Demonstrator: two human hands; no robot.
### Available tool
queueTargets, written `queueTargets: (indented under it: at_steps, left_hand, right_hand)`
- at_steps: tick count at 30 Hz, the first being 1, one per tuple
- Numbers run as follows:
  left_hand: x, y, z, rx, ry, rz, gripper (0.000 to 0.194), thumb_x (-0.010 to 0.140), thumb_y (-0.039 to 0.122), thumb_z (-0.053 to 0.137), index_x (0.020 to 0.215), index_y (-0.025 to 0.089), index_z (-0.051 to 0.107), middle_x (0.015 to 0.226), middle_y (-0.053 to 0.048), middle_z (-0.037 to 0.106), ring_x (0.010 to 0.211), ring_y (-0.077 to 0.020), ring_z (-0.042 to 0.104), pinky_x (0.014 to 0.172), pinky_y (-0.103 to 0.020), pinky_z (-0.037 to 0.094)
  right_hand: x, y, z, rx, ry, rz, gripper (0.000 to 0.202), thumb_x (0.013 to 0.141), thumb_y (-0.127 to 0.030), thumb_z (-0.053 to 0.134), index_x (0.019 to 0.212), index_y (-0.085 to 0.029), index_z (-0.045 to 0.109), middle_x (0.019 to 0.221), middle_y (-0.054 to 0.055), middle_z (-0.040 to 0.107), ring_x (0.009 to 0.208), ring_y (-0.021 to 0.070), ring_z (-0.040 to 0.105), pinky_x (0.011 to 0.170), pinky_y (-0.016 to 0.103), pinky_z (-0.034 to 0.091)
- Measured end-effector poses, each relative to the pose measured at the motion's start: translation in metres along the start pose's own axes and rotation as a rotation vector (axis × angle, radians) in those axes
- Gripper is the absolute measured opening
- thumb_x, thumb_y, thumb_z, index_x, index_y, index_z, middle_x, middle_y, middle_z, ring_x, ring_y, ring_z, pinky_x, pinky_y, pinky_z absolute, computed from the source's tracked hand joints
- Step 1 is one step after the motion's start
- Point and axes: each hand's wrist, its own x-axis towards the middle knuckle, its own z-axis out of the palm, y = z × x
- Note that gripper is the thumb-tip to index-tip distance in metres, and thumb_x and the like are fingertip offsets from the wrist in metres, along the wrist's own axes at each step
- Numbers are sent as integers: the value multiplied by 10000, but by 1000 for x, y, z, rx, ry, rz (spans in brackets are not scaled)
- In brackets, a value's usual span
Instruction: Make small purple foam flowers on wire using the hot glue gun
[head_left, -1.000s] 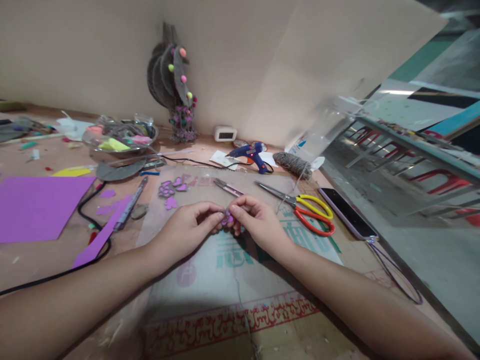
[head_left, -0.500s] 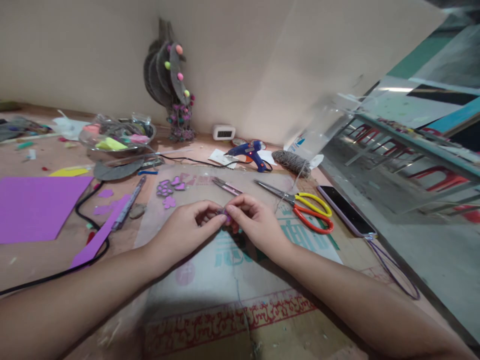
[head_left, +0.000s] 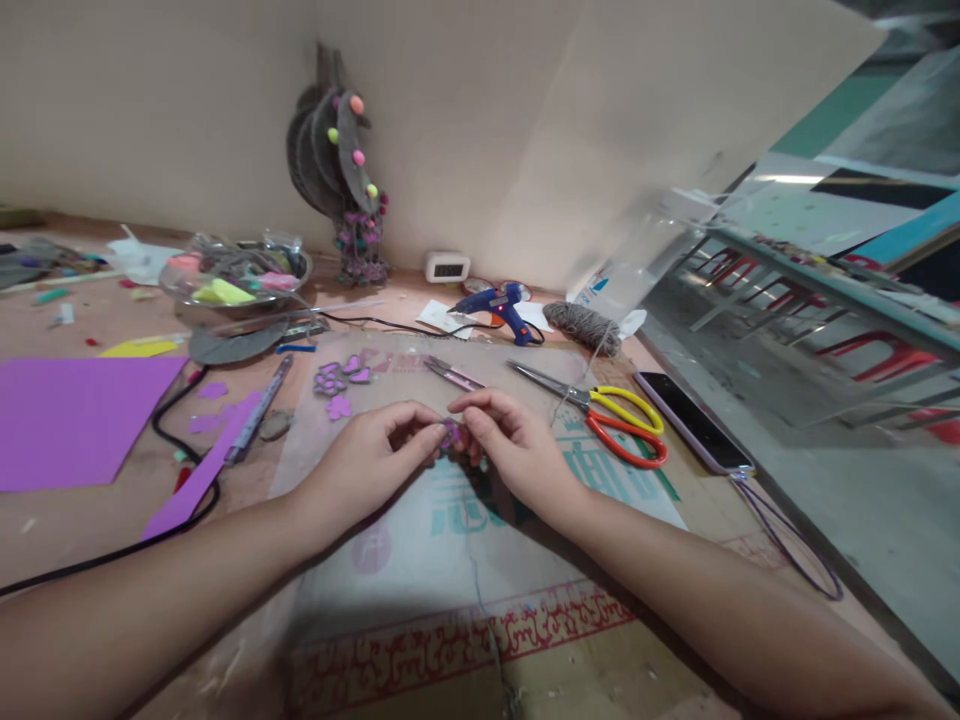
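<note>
My left hand pinches a small purple foam piece with a grey edge between thumb and fingertips. Close against its right side is my right hand, thumb and fingers curled together; whatever lies between them is too small to make out. Both hands are over a translucent printed plastic sheet. Several purple foam shapes edged in grey lie beyond the left hand, near a plain purple foam cut-out. Past the fingertips lies a slim pointed metal tool, partly hidden by the right hand.
Scissors and a phone lie to the right. Behind are a blue glue gun, grey yarn and a white timer. A bowl of scraps, purple foam sheet, pen and black cord occupy the left.
The right fingertips have shifted slightly up and away from the left thumb, and more of the purple piece shows. The left hand stays almost in place.
</note>
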Motion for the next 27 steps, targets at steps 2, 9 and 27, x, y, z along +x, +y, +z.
queueTargets:
  at_steps: [2,9,27]
  left_hand:
    - [-1,0,0,3,3,4,194,851,303,477,817,188,629,712,11,638,663,-133,573,627,-226,439]
    - [-2,3,0,32,11,13,200,858,302,471,825,188,633,735,6,655,675,-135,586,633,-227,441]
    - [-4,-1,0,11,6,34,188,862,305,491,800,183,621,730,14,653,696,-127,595,648,-219,447]
  right_hand:
    - [0,0,1,-27,-8,8,153,850,-290,501,919,-175,573,617,-33,540,532,83,500,513,206,410]
    - [-3,-5,3,-23,-36,72,173,833,-298,521,934,-165,567,576,-41,536,488,76,475,475,197,386]
    - [-3,-3,8,135,-49,183,168,811,-342,536,836,-181,496,545,-49,575,368,48,419,367,158,341]
